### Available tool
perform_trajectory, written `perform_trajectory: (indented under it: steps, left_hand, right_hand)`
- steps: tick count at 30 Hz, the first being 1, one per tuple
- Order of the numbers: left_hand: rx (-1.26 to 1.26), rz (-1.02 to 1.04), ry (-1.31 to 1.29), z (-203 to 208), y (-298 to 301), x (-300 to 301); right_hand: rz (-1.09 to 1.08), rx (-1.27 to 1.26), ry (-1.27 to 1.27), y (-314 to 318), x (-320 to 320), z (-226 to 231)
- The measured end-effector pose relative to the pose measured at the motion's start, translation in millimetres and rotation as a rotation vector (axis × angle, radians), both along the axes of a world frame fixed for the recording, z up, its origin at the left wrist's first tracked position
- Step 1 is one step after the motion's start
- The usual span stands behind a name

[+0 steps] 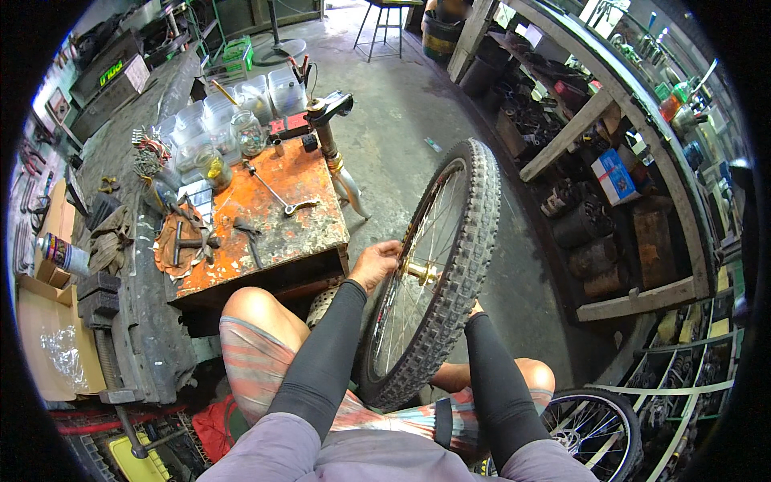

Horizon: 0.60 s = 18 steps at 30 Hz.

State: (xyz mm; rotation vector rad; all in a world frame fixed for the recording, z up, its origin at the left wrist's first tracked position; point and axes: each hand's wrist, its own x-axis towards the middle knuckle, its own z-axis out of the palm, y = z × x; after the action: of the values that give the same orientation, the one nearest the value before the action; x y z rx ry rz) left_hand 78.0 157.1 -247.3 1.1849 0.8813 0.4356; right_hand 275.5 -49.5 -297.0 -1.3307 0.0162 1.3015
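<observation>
A bicycle wheel (pixel 474 229) with a knobby black tire stands tilted between my bent legs. Its gold hub (pixel 421 273) shows through the spokes. On the wheel's left side, my left hand (pixel 376 266) has its fingers curled together against the wheel, close to the hub; their exact hold is partly hidden. My right hand (pixel 475 308) is at the other side, almost wholly behind the tire, so its fingers do not show. Black sleeves cover both forearms.
Left of the wheel is an orange worn worktable (pixel 281 173) bearing a wrench (pixel 299 207), a hammer (pixel 197 242), jars and clear plastic bins (pixel 217 112). A bicycle fork (pixel 331 153) stands at its edge. Cluttered wooden shelving (pixel 634 309) lines the right; another wheel (pixel 630 418) lies lower right.
</observation>
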Motion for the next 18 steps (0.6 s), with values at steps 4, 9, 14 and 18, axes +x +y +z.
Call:
perform_trajectory:
  steps: [4,9,14,18]
  left_hand:
    - [-0.066,-0.044,0.263,0.9,9.2,-4.1]
    - [-0.236,0.079,-0.223,-22.1,9.7,-13.6]
    - [-0.204,-0.046,0.154,-3.1,-3.6,16.0]
    - [0.009,0.031,-0.007,-26.7,16.9,-22.1]
  right_hand:
    - [0.238,0.057,-0.360,4.9,-13.7,21.6]
    - [0.590,0.140,-0.988,1.9,-7.8,10.3]
    - [0.118,-0.045,-0.160,-24.8,28.9,-27.1]
    - [0.093,-0.055,-0.092,21.2,-27.7,38.2]
